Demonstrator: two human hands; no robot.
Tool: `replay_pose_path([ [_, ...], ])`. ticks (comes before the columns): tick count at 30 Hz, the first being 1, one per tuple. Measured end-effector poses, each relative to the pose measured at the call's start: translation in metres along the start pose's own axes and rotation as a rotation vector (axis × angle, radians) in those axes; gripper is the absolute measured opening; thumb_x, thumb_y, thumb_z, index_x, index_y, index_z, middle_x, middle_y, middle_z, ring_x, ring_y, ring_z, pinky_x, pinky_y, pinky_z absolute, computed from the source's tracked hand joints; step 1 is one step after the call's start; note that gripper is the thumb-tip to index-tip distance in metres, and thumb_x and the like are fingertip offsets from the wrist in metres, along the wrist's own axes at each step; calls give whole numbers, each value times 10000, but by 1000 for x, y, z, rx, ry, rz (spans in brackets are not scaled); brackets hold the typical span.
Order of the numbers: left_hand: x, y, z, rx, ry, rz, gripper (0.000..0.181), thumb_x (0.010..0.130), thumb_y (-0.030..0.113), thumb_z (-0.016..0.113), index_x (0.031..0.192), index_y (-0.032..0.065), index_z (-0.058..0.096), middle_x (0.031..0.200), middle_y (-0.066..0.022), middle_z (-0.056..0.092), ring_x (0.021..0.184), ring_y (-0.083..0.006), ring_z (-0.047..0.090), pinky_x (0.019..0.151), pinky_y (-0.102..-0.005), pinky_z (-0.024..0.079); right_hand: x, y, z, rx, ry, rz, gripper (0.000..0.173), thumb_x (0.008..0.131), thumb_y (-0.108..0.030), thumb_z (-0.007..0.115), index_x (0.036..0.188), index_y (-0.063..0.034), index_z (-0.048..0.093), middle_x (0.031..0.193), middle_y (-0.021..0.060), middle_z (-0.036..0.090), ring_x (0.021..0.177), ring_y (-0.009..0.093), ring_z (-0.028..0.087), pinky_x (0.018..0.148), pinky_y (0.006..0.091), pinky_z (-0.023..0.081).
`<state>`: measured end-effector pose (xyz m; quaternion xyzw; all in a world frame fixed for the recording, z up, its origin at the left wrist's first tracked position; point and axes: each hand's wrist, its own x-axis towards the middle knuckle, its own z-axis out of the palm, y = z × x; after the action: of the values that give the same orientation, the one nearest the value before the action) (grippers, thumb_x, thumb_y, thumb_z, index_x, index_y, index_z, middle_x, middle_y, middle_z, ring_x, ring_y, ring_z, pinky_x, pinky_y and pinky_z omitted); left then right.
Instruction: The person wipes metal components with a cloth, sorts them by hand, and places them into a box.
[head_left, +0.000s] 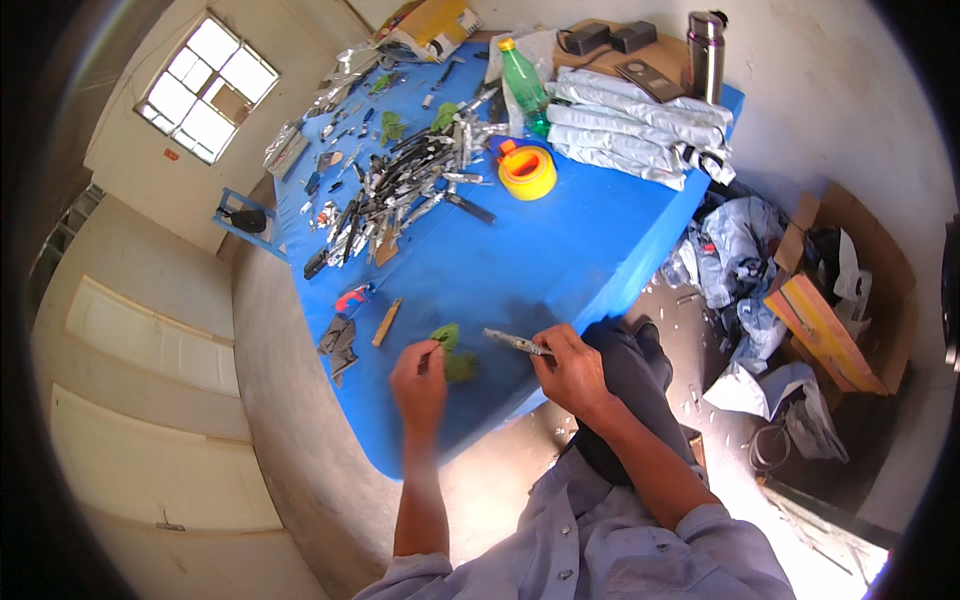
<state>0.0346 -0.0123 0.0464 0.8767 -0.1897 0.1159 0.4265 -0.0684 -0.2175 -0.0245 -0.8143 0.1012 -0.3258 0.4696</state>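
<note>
Near the front edge of the blue-covered table (555, 262), my left hand (420, 379) pinches a green leaf (445, 336) by its stem end. Another green leaf part (459, 366) shows just below it, over the table cover. To the right, my right hand (571, 369) grips a slim, silvery pen-like tool (514, 341) that points left towards the leaf; its exact kind is unclear. A short wooden strip (387, 322) lies left of the leaf, beside a crumpled grey cloth (339, 346) and a small red and blue item (354, 298).
A heap of black and silvery pen-like pieces (397, 184) covers the table's left middle. Behind are a yellow tape roll (527, 173), a green bottle (523, 82), white plastic packages (622, 124) and a steel flask (705, 60). An open cardboard box (892, 300) stands on the floor at right.
</note>
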Motion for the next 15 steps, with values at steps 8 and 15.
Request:
replay_pose_path([
  [8,-43,56,85,37,-124,355,136,938,37,680,1060,10,736,1064,-153,748,967,-306,701,873,-391,553,-26,13,-9,75,-81,100,226,882,-96,718,1090,-95,631,1061,133,649,899,404,681,748,498,567],
  [15,-26,43,81,234,-189,567,199,971,51,562,1071,-1,726,1129,-175,731,1018,-387,664,944,-472,490,-25,12,-14,108,-112,94,182,890,-100,704,1049,-94,615,1054,148,636,907,412,666,760,507,552],
])
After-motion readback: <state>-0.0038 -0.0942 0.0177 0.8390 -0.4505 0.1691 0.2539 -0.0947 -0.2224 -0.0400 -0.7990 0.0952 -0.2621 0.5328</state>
